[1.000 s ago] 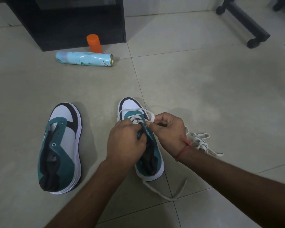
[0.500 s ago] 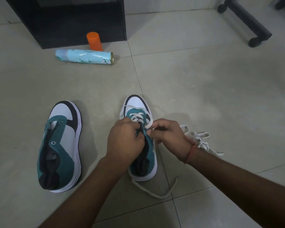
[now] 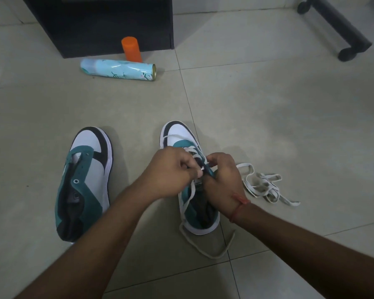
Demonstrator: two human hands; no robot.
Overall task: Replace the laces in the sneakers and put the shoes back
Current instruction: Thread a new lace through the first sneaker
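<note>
Head view. The right sneaker [image 3: 188,169] stands upright on the tiled floor [image 3: 268,117], toe away from the person, partly laced. The left hand [image 3: 171,173] has its fingers curled, pinching the white lace [image 3: 187,203] at an eyelet; the right hand [image 3: 222,180] curls its fingers on the shoe's upper beside it. The unlaced left sneaker [image 3: 84,182] lies to the left, a loose lace pile [image 3: 263,186] to the right. Beyond them lies a spray can [image 3: 117,71] beside an orange cap [image 3: 131,49].

Bare floor [image 3: 279,117] ahead; loose laces [image 3: 266,185] just right.
</note>
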